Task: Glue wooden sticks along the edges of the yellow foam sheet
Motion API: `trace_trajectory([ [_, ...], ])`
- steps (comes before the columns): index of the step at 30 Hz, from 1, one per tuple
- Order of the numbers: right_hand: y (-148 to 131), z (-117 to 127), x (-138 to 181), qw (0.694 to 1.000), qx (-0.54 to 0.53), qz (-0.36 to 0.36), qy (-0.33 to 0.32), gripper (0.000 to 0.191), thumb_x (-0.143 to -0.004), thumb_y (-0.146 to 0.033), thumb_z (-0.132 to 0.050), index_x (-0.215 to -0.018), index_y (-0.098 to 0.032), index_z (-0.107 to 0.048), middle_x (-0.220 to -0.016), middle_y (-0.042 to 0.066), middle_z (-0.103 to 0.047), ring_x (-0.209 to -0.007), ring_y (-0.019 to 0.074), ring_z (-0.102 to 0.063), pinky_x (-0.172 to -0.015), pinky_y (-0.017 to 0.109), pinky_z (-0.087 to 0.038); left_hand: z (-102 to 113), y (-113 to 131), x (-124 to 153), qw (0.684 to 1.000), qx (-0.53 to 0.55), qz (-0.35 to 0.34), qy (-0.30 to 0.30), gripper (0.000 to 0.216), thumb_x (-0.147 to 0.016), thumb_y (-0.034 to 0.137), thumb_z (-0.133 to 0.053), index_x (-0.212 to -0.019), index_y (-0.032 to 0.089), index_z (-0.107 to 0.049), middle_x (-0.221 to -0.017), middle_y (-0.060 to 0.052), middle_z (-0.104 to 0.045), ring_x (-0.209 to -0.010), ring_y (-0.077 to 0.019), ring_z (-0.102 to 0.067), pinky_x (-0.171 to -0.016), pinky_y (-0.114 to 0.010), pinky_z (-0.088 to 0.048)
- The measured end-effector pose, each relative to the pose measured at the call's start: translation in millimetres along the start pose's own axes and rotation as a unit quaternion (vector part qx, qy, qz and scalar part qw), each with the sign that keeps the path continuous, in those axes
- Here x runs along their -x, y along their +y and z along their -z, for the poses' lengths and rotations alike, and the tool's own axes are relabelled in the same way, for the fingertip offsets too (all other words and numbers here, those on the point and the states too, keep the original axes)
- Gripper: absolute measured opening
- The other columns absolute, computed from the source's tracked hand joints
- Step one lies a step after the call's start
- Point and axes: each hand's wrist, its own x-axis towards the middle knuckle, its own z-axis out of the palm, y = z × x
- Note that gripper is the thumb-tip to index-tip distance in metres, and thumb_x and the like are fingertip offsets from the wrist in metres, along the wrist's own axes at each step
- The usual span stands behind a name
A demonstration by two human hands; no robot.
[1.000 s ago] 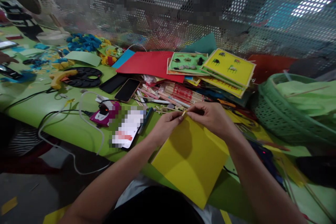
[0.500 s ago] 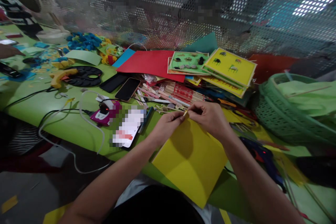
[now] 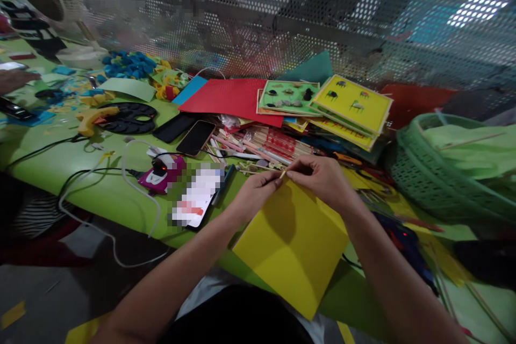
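Card (image 3: 298, 263), plain yellow, is seen at five o'clock, by the near edge of a green worktop (image 3: 64, 166). At its twelve o'clock corner a small pale strip (image 3: 284, 174) is pinched between the fingertips of the left hand (image 3: 260, 188) and right hand (image 3: 322, 180), each grip nearly closed. From the card, a lit phone (image 3: 199, 201) is found at ten o'clock, a green basket (image 3: 423, 172) at two.

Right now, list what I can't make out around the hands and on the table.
All in the head view:
Thin pale strip: mostly covered by the left hand and right hand.
Yellow sheet: top corner hidden by both hands.
Lit phone: screen pixelated.
Dark blue tool: partly hidden by the right forearm.
Green basket: cut off by the right edge.
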Motion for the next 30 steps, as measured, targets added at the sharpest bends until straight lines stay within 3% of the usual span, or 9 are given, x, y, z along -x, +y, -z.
trace_trajectory([
  [9, -2, -9, 1, 0.999, 0.003, -0.012, 0.043, 0.014, -0.076, -0.027, -0.062, -0.072, -0.019, -0.073, -0.063, -0.001, -0.067, -0.06, 0.0138, -0.056, -0.057, 0.026, -0.039, 2, 0, -2, 0.998, -0.058, -0.012, 0.008, 0.03, -0.086, 0.04, -0.067, -0.102, 0.017, -0.078, -0.094, -0.006, -0.074, -0.083, -0.0186, -0.063, -0.078, -0.03, -0.046],
  [14, 0, -7, 2, 0.999, -0.003, -0.013, 0.034, 0.015, -0.077, -0.026, -0.06, -0.073, -0.018, -0.073, -0.065, 0.0, -0.068, -0.061, 0.0141, -0.057, -0.057, 0.026, -0.039, 2, -2, -3, 0.999, -0.047, 0.004, 0.016, 0.027, -0.083, 0.04, -0.069, -0.097, 0.017, -0.078, -0.092, -0.005, -0.074, -0.082, -0.0178, -0.063, -0.077, -0.029, -0.046],
  [19, 3, -1, 0, 1.0, -0.024, -0.015, -0.001, 0.019, -0.08, -0.029, -0.059, -0.079, -0.019, -0.075, -0.07, 0.001, -0.072, -0.065, 0.0159, -0.062, -0.061, 0.027, -0.043, 1, -1, -3, 1.0, 0.005, 0.023, 0.009, 0.032, -0.082, 0.039, -0.072, -0.104, 0.017, -0.078, -0.091, -0.005, -0.074, -0.082, -0.0178, -0.065, -0.079, -0.03, -0.047],
  [24, 1, 5, 0, 0.999, -0.021, -0.026, -0.032, 0.022, -0.083, -0.034, -0.062, -0.086, -0.02, -0.08, -0.077, 0.002, -0.077, -0.071, 0.0189, -0.067, -0.064, 0.028, -0.045, 2, 1, -4, 1.0, -0.014, 0.016, 0.011, 0.031, -0.084, 0.036, -0.069, -0.107, 0.017, -0.078, -0.092, -0.006, -0.074, -0.081, -0.0174, -0.065, -0.08, -0.03, -0.047],
  [30, -5, 1, 2, 1.0, 0.03, 0.001, -0.002, 0.018, -0.082, -0.029, -0.062, -0.08, -0.019, -0.078, -0.072, 0.002, -0.076, -0.067, 0.0167, -0.066, -0.062, 0.027, -0.043, 2, 2, -2, 0.999, -0.041, 0.004, 0.008, 0.029, -0.087, 0.036, -0.066, -0.106, 0.017, -0.077, -0.093, -0.006, -0.074, -0.084, -0.0181, -0.064, -0.079, -0.03, -0.046],
])
